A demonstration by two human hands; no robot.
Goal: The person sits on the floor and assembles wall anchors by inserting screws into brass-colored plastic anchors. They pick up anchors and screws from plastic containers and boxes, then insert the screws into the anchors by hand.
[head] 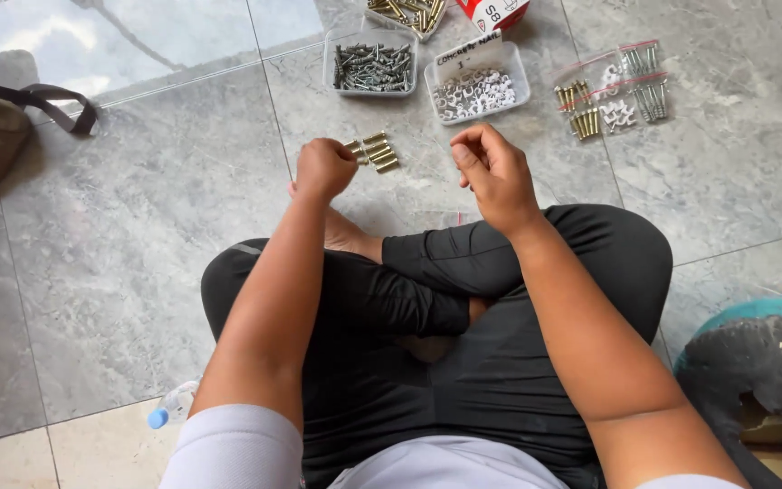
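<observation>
left hand (323, 167): fist clamped on brass anchors (374, 152), a few lying just beside it on the floor tile (138, 226) | right hand (492, 167): fingers curled together, contents unclear | far: tub of grey screws (373, 66), tub of white clips (477, 91) | right: filled zip bags (613, 91), sorting partly done

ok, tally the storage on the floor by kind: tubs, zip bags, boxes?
Clear plastic tubs: 3: grey screws, white clips, brass pieces at the top edge, partly cut off
Clear zip bags: 2, overlapping
Red and white cardboard box: 1, cut off
Total: 6

Loose brass fasteners lie by the left hand; not counted.
</observation>
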